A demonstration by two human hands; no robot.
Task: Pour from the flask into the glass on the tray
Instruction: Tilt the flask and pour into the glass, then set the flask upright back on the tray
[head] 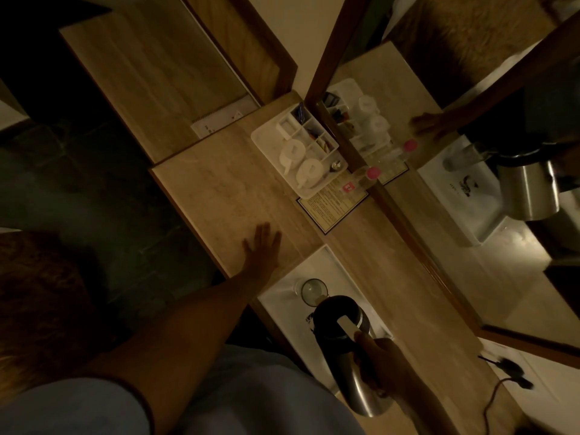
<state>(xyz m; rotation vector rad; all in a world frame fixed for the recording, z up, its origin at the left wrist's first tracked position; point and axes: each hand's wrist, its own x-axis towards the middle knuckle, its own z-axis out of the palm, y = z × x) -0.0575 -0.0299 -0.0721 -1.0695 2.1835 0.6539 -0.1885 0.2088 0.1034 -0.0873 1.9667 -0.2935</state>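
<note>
A steel flask point(337, 328) with a black lid is tipped toward a clear glass point(313, 289), its spout over the glass rim. The glass stands upright on a white tray point(281, 301) at the counter's near edge. My right hand point(381, 361) grips the flask's handle from the right. My left hand point(263, 246) lies flat on the counter, fingers spread, to the left of the tray and holding nothing. The dim light hides whether liquid is flowing.
A white organiser tray point(262, 136) with two upturned cups, sachets and a spoon sits farther along the counter. A pink-capped bottle point(368, 175) and a printed card point(329, 205) lie by the mirror, which reflects the scene. A black cable point(499, 387) lies at the right.
</note>
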